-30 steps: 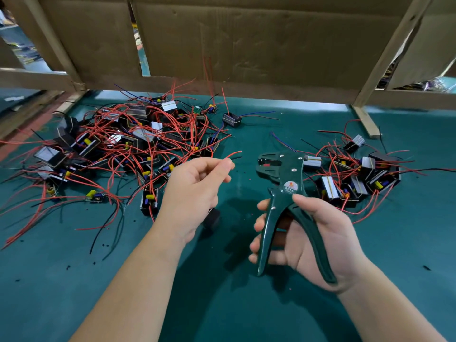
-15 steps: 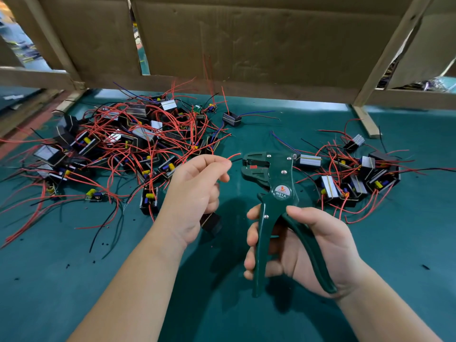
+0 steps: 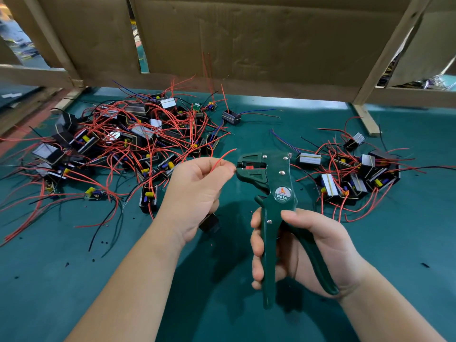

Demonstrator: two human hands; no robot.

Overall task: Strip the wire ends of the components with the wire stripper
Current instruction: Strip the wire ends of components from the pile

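Observation:
My left hand pinches a thin red wire between thumb and fingers, and the wire's free end curves up to the right. A small black component hangs below that hand, mostly hidden by it. My right hand grips both handles of the dark green wire stripper, held upright. Its open jaws point left and sit right at my left fingertips. Whether a wire end is inside the jaws is unclear.
A large tangle of black components with red and black wires lies on the green table at the left. A smaller pile lies at the right. A wooden frame with cardboard closes off the back.
The stripper has moved left and closer to my left hand, so its jaws now meet my fingertips. My left hand has stayed in nearly the same place with the wire.

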